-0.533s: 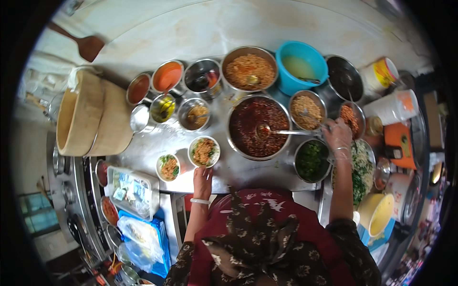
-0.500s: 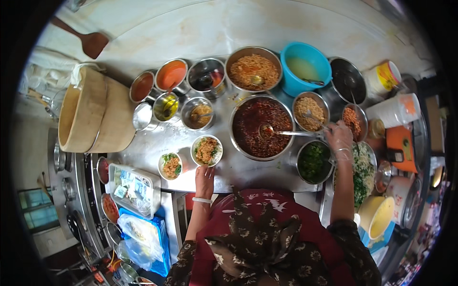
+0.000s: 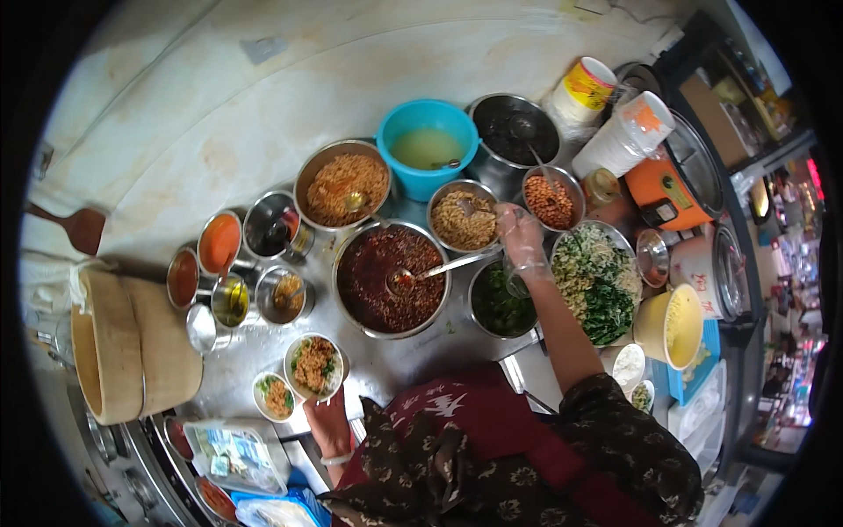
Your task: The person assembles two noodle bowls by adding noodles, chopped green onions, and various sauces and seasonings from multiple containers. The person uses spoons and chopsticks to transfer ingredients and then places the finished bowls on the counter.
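Observation:
My right hand [image 3: 522,235], in a clear plastic glove, is closed on the handle of a spoon [image 3: 474,207]. The spoon's end rests in a steel bowl of tan crumbly topping [image 3: 458,224]. My left hand [image 3: 327,428], bare with a pale bangle, grips the near side of a white bowl [image 3: 316,366] of rice, greens and minced topping; its fingers are partly hidden. Beside that stands a smaller white bowl [image 3: 274,398] with similar food. A ladle [image 3: 452,263] lies in a wide basin of dark red chilli sauce [image 3: 378,294], its handle ending close to my right hand.
A blue basin [image 3: 428,145] of cloudy liquid, a bowl of peanuts [image 3: 551,198], chopped greens [image 3: 499,303] and a tray of mixed vegetables [image 3: 595,281] surround my right arm. Sauce pots [image 3: 219,241] and a wooden steamer [image 3: 132,342] stand left. Stacked cups [image 3: 625,132] lie far right.
The view has turned, so the counter things sit further left. My left hand and its bowl have come closer to the smaller bowl. My right hand stays at the topping spoon.

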The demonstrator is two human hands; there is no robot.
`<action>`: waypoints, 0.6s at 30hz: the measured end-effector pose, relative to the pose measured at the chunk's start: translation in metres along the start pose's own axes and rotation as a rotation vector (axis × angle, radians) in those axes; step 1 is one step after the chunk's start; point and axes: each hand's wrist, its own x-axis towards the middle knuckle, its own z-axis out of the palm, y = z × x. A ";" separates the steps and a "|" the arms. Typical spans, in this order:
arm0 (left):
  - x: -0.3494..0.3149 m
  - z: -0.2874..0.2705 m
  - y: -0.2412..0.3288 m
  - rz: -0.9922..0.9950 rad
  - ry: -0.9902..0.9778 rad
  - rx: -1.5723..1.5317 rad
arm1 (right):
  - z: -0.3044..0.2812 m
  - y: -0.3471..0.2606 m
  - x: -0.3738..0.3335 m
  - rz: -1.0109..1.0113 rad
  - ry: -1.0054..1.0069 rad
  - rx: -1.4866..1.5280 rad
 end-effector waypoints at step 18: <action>0.074 0.154 -0.076 -0.459 -0.323 0.335 | -0.023 -0.019 -0.015 0.640 0.106 0.600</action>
